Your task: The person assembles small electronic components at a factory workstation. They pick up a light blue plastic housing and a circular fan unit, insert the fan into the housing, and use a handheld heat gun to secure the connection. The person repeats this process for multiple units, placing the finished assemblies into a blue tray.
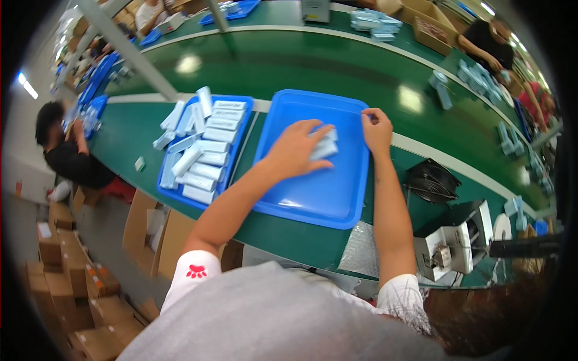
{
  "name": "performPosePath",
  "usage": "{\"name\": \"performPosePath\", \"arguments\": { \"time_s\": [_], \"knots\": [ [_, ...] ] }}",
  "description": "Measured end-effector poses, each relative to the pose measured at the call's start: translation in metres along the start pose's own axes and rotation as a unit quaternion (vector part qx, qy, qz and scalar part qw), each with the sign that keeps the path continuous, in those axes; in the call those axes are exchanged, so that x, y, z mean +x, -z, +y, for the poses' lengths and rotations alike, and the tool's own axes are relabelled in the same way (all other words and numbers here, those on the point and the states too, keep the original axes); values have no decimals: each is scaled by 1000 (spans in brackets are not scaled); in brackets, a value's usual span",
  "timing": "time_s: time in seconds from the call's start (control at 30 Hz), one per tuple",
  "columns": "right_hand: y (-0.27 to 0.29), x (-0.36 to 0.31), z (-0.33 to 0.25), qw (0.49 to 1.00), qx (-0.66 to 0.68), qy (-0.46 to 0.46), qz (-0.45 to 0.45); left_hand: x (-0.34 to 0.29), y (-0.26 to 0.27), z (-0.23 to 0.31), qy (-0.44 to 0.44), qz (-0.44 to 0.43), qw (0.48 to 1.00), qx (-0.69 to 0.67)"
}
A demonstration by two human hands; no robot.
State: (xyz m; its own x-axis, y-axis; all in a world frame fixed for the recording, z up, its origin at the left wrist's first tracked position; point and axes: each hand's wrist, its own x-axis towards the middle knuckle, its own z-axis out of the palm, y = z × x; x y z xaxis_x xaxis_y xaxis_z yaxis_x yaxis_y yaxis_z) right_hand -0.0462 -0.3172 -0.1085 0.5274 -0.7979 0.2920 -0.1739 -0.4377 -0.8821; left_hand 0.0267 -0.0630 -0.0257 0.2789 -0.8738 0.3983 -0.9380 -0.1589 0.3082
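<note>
A large blue plastic tray (301, 195) lies in front of me on the green table. Inside it, my left hand (298, 147) wraps round a few small light-blue boxes (326, 145), fingers on their far side and thumb on the near side; the palm hides part of them. At the tray's right far corner my right hand (377, 129) is curled closed on the rim. To the left stands a second blue tray (244, 129), heaped with several narrow light-blue boxes (205, 169), some in a row and others lying loosely across each other.
A green conveyor belt (271, 60) runs beyond the table. Right of me are a black coiled bundle (432, 180) and a white-and-black device (454, 240). Bubble wrap (360, 249) lies at the near edge. Cardboard boxes (66, 259) stand lower left; a co-worker (75, 150) sits left.
</note>
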Motion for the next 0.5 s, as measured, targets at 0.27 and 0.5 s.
{"name": "performPosePath", "arguments": {
  "time_s": [0.27, 0.5],
  "knots": [
    [5, -2, 7, 1000, -5, -17, -6, -53, 30, -13, 60, -43, 993, -90],
    [-2, 14, 31, 997, 30, 67, -22, -18, -38, -13, -50, -11, 999, 3]
  ]
}}
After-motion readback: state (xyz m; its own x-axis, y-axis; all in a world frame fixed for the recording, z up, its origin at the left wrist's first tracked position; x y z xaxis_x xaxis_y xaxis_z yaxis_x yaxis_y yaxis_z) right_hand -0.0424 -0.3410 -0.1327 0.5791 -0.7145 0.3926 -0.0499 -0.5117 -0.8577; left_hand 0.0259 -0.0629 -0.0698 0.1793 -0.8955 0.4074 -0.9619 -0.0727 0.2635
